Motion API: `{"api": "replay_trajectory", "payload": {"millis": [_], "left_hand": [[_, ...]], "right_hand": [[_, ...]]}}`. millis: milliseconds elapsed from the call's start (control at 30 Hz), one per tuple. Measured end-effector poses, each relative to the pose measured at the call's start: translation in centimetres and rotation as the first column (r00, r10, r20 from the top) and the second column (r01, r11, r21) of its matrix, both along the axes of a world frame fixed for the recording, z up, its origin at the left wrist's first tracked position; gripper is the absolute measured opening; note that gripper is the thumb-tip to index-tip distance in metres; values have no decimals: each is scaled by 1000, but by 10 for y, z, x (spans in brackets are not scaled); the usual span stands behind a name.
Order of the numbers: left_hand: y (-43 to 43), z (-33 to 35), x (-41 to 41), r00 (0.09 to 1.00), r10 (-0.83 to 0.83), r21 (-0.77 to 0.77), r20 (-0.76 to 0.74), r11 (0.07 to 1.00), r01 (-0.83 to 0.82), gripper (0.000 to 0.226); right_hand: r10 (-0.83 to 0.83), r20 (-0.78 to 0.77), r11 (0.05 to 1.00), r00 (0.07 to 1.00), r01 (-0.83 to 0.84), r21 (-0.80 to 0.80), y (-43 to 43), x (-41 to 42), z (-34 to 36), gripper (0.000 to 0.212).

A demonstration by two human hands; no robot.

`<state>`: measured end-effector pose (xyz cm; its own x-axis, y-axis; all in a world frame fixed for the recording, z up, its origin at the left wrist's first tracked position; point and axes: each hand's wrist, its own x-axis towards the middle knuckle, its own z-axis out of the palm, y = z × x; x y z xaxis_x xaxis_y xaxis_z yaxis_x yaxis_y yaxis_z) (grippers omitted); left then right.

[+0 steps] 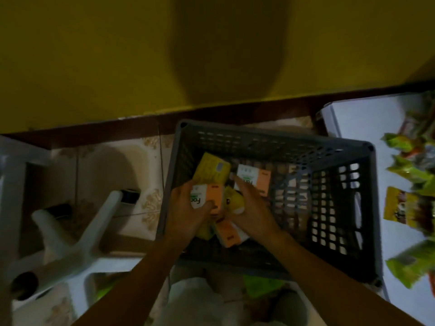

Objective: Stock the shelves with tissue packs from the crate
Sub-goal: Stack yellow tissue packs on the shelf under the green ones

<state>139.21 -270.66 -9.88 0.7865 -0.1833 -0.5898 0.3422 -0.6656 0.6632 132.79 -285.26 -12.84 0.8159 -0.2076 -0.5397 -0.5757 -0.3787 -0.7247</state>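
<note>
I am looking straight down into a grey slatted crate point(270, 147) on a tiled floor, against a yellow wall. Both of the person's bare hands are inside it. The left hand point(188, 208) is closed around a white-and-orange tissue pack point(207, 196), thumb across its face. The right hand point(249, 208) lies spread over a small heap of packs, touching a yellow pack point(235, 203); I cannot tell whether its fingers have actually closed on anything. More packs lie loose in the crate: a tilted yellow one point(211, 170) at the back, a white-and-orange one point(254, 180) beside it, another point(231, 234) nearest the wrists. A white shelf point(357, 123) with bright snack bags point(409, 175) sits at the right edge.

My worry is the jumble (the packs overlap and lean on each other): lifting one could drag a neighbour up and drop it. The dim, blurred view also makes it easy to misjudge which pack is gripped.
</note>
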Motion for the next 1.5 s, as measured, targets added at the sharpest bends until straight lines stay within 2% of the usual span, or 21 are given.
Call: {"api": "replay_trajectory", "payload": {"millis": [67, 167, 267, 333, 400, 533, 633, 733, 933, 1167, 1300, 1500], "left_hand": [[0, -25, -8, 999, 31, 28, -36, 999, -30, 60], [4, -48, -13, 992, 76, 58, -99, 996, -71, 66], [8, -47, -14, 989, 73, 22, -125, 997, -71, 64], [5, -30, -14, 995, 58, 3, -81, 998, -58, 62], [-2, -5, -14, 1000, 21, -2, -3, 1000, -21, 63], [-26, 72, -21, 980, -96, 23, 175, 995, 93, 65], [-61, 150, -29, 988, -78, -119, 134, 988, 95, 53], [-97, 228, -40, 979, -142, -231, 145, 958, 173, 47], [-159, 352, -62, 926, -315, -403, 209, 835, 375, 49], [-182, 483, -89, 821, -442, -470, 362, 674, 570, 49], [-190, 543, -112, 728, -507, -483, 461, 546, 685, 51], [-197, 608, -174, 647, -589, -576, 484, 341, 742, 47]], "right_hand": [[62, -29, 997, 998, -60, 54, 16, -4, -32, 90], [39, -80, 987, 996, -26, 162, 40, -3, -54, 84], [-30, -39, 997, 999, 32, 64, 46, 3, -52, 62], [-80, 10, 996, 997, 80, 48, 41, 5, -33, 50], [-193, 26, 977, 981, 190, 98, 29, 2, -6, 47], [-367, 58, 920, 928, 353, 170, -3, -21, 81, 58], [-474, 113, 872, 873, 448, 196, -36, -48, 166, 59], [-566, 181, 823, 804, 537, 184, -68, -78, 248, 58], [-658, 370, 718, 655, 695, 47, -108, -127, 385, 58], [-674, 561, 601, 481, 798, 38, -97, -169, 517, 56], [-669, 632, 529, 392, 848, 34, -90, -207, 582, 58], [-653, 690, 395, 313, 918, -42, -77, -277, 646, 54]]}}
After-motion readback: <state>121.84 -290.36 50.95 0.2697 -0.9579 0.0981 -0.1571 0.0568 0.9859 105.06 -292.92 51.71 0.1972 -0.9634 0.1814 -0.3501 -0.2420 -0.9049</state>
